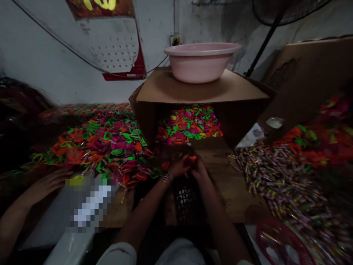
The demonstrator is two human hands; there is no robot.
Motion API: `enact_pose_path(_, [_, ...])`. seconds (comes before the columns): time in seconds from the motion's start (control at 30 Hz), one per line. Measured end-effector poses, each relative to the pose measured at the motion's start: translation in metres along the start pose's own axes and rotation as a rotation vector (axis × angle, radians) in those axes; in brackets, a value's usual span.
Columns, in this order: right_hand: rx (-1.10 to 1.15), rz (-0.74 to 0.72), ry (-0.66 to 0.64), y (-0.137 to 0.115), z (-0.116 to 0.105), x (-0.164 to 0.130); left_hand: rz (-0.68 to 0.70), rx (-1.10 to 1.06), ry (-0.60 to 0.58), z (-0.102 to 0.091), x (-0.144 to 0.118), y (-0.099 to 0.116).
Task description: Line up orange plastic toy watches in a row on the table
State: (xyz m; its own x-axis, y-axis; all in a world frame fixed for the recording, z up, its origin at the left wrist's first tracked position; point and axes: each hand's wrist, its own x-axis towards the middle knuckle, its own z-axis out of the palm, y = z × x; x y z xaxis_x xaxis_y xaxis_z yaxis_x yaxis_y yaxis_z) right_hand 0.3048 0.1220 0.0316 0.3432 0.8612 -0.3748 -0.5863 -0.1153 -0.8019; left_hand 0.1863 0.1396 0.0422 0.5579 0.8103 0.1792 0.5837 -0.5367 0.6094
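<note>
Orange plastic piece, both hands' fingers pinching

We are bringing both hands together at centre.
We are reaching our forearms forward; our left hand and right hand are touching, fingers curled inward, a bangle circling our left wrist.

Left hand, right hand: bare. Thin metal bangles at left wrist, just behind hand. Forearms uncovered. White short sleeves up arm from bangles, near elbows.
</note>
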Motion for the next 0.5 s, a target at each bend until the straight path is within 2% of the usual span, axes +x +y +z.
enact_pose_path(0.07, [-0.028,-0.029,0.065,-0.018,-0.033,0.000,0.035,-0.023,-0.059,0.015,0.013,0.014])
enact_pose_path(0.13, [-0.065,-0.069,0.142,-0.034,-0.061,-0.004,0.057,-0.048,-0.084,0.015,0.019,0.023])
enact_pose_path(0.2, [-0.106,-0.116,0.224,-0.046,-0.083,-0.011,0.045,-0.066,-0.055,0.000,0.015,0.023])
enact_pose_path(0.3, [-0.173,-0.186,0.317,-0.052,-0.099,-0.017,-0.070,-0.061,0.096,-0.052,-0.015,0.000])
enact_pose_path(0.4, [-0.237,-0.236,0.340,-0.039,-0.083,-0.017,-0.307,0.001,0.376,-0.113,-0.071,-0.041])
enact_pose_path(0.47, [-0.343,-0.317,0.257,-0.019,-0.052,-0.019,-0.488,0.056,0.567,-0.140,-0.112,-0.064])
enact_pose_path(0.5, [-0.433,-0.383,0.157,-0.006,-0.030,-0.023,-0.565,0.078,0.641,-0.147,-0.130,-0.072])
